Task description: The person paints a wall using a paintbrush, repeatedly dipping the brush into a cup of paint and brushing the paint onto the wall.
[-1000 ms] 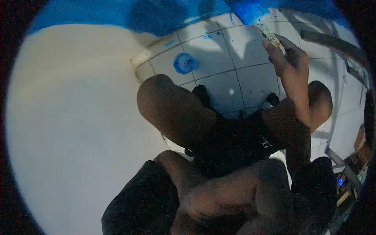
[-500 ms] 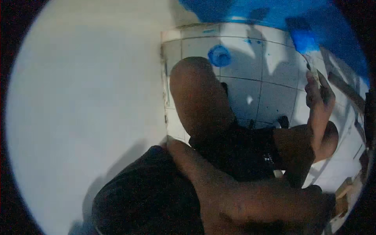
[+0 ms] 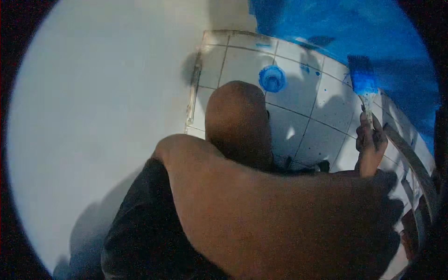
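Note:
My right hand (image 3: 371, 140) is closed around the pale handle of a wide paintbrush (image 3: 365, 84). The brush points up and away, its bristles coated in blue, close to or against the blue-painted wall (image 3: 396, 42); contact is hard to tell. My left forearm (image 3: 261, 205) stretches large across the lower picture, bent at the elbow. Its far end, apparently my left hand (image 3: 380, 212), is dark, and its fingers cannot be made out. On the tiled floor beyond my bare knee (image 3: 238, 112) stands a small round blue container (image 3: 272, 78).
A plain white wall (image 3: 102, 102) fills the left side. White floor tiles (image 3: 322, 121) carry blue paint drips near the wall's base. At the right, a long curved-looking strip (image 3: 410, 161) lies near brownish pieces (image 3: 410, 233) by the picture's rim.
My left forearm has risen in the picture and covers more of my lap and right leg. The brush has tilted more upright and sits slightly lower; the view has shifted a little.

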`<state>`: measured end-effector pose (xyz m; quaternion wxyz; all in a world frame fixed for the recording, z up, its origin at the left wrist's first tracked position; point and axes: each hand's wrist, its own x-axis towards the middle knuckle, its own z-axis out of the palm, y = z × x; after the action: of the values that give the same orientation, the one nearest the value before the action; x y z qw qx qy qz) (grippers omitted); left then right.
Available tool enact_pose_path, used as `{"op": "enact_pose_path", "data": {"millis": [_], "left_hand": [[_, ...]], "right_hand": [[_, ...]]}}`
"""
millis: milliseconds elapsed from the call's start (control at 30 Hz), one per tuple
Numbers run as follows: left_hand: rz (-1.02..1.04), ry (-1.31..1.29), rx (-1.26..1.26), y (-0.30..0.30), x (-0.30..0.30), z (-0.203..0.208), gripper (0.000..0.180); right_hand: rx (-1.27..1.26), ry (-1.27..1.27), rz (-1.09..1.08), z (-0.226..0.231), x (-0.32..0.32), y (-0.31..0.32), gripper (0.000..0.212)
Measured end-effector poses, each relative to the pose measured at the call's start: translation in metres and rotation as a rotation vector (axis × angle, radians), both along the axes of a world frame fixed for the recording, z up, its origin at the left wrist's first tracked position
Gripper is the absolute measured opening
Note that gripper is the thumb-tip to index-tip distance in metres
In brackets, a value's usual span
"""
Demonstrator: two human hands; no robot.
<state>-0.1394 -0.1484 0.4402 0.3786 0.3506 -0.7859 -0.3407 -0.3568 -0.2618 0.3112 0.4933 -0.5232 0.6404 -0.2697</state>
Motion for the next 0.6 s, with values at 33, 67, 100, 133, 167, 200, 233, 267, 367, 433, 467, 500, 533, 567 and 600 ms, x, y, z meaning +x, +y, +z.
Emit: {"op": "enact_pose_path", "data": {"millis": [33,67,100,133,167,200,233,267,367,433,467,500,533,567,600], "left_hand": [[-0.003,-0.075,-0.03,0.005,-0.001,0.015,0.012],[0.001,-0.112,-0.053,0.004,0.001,0.019,0.012],[0.021,-0.166,-0.089,0.003,0.0,0.027,0.012],[0.066,-0.213,-0.117,0.002,0.0,0.036,0.012],[0.138,-0.259,-0.135,0.004,0.003,0.037,0.012],[0.226,-0.271,-0.151,0.007,0.007,0.034,0.012],[0.297,-0.139,-0.222,-0.001,0.012,0.025,0.013],[0.443,0.08,-0.265,0.002,0.023,-0.007,0.01],[1.0,0.456,0.019,0.029,0.089,-0.038,0.03],[0.981,0.384,0.219,0.021,0.124,-0.091,0.037],[1.0,0.362,0.391,0.017,0.13,-0.126,0.039],[0.968,0.333,0.535,0.012,0.133,-0.164,0.046],[0.929,0.298,0.68,0.01,0.136,-0.205,0.054],[0.911,0.176,0.513,0.017,0.132,-0.253,0.064],[0.878,0.068,0.345,0.015,0.122,-0.297,0.073]], "right_hand": [[0.001,0.001,-0.002,0.003,0.001,0.0,0.029],[-0.01,0.0,0.031,0.004,0.0,0.0,0.029],[-0.026,0.021,0.051,0.01,-0.007,0.002,0.029],[-0.073,0.067,0.133,0.015,-0.008,0.001,0.031],[-0.094,-0.032,0.143,0.006,0.002,0.005,0.032],[-0.119,-0.128,0.153,-0.002,0.008,0.008,0.034],[-0.187,-0.049,0.094,0.018,-0.009,-0.002,0.034],[-0.12,-0.026,0.121,0.006,-0.007,-0.001,0.034],[-0.097,-0.003,0.119,0.026,-0.008,0.001,0.034],[-0.101,0.021,0.105,0.025,-0.017,-0.003,0.035],[-0.108,0.035,0.092,0.023,-0.018,-0.001,0.035],[-0.13,0.078,0.068,0.025,-0.019,0.0,0.035],[-0.148,0.12,0.039,0.028,-0.018,0.001,0.035],[-0.158,0.115,0.039,0.027,-0.015,0.001,0.035],[-0.172,0.132,0.07,0.028,-0.015,-0.001,0.035]]}}
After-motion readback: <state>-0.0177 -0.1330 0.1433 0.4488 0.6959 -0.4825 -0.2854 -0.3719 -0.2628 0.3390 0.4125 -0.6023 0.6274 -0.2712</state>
